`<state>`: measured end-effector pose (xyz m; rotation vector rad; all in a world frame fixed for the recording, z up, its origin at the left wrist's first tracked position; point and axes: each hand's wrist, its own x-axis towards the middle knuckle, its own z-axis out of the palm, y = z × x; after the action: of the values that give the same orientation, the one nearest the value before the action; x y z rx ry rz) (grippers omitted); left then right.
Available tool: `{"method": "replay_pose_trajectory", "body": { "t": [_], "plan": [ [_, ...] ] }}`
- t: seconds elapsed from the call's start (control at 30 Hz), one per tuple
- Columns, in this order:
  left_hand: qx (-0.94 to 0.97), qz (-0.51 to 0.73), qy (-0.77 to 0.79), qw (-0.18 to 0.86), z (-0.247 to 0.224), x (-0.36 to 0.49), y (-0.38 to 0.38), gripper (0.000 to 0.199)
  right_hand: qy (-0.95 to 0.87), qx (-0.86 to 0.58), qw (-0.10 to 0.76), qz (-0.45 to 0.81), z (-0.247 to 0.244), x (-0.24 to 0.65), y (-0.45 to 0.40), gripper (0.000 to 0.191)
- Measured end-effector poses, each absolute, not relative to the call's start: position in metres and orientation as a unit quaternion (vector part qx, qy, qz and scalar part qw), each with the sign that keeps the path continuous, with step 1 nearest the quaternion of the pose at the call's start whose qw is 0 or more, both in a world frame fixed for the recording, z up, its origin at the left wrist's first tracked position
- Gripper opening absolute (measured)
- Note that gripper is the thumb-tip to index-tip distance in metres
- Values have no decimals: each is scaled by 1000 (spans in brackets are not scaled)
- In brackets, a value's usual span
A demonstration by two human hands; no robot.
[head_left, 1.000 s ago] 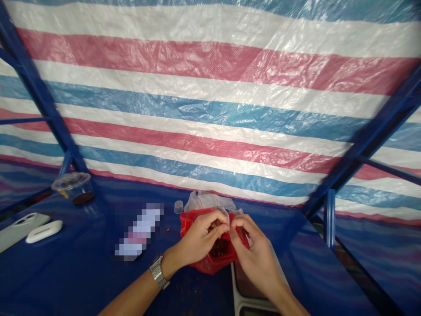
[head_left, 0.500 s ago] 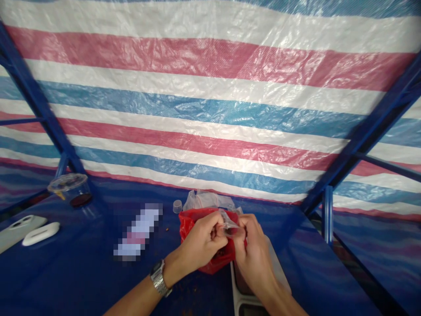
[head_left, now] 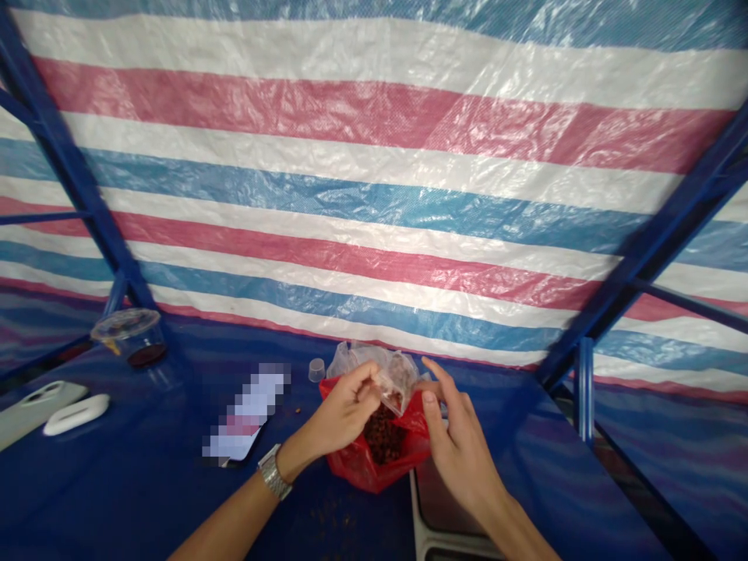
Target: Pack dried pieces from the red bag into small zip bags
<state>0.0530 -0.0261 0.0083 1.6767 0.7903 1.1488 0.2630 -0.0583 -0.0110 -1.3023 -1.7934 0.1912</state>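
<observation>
My left hand (head_left: 342,417), with a metal watch (head_left: 273,473) at the wrist, pinches a small clear plastic bag (head_left: 399,380) by its edge. The small bag hangs over an open red plastic bag (head_left: 374,477), which holds dark reddish-brown granules (head_left: 384,442). On the other side, my right hand (head_left: 461,448) has its index finger stretched up and its thumb apart from it, close to the small bag and the red bag's right edge. Whether its bent fingers touch the small bag is hard to make out. More clear plastic bags (head_left: 351,358) lie behind the red bag.
A white-framed scale (head_left: 417,518) lies partly under my right forearm. Near the bags stands a small clear cup (head_left: 316,370). Farther left are a blurred-out phone-shaped object (head_left: 251,413), a white case (head_left: 75,414), a phone (head_left: 35,413) and a lidded plastic bowl (head_left: 132,339).
My right hand has loosened from the small clear bag and spread its fingers. My left hand has moved slightly left, still pinching the bag, and the granules in the red bag show more.
</observation>
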Motion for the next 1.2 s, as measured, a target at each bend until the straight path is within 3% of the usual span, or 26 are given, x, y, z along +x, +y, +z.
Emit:
{"method": "replay_pose_trajectory", "body": {
  "t": [0.13, 0.3, 0.5, 0.63, 0.87, 1.2],
  "plan": [
    [696, 400, 318, 504, 7, 47, -24, 24, -729, -515, 444, 73, -10, 261, -54, 37],
    [709, 377, 342, 489, 9, 32, -15, 8, -747, -515, 419, 37, -11, 258, -54, 44],
    [751, 377, 338, 424, 12, 31, -21, 63, -793, -485, 367, -30, -18, 254, -58, 56],
    [778, 371, 400, 310, -1, 49, -29, 83, -818, -453, 352, -41, -14, 249, -63, 59],
    [781, 393, 445, 193, -11, 57, -29, 69, -827, -440, 345, -58, -4, 248, -74, 60],
    [790, 375, 432, 219, 2, 47, -31, 67, -833, -406, 371, -54, -4, 249, -71, 61]
  ]
}}
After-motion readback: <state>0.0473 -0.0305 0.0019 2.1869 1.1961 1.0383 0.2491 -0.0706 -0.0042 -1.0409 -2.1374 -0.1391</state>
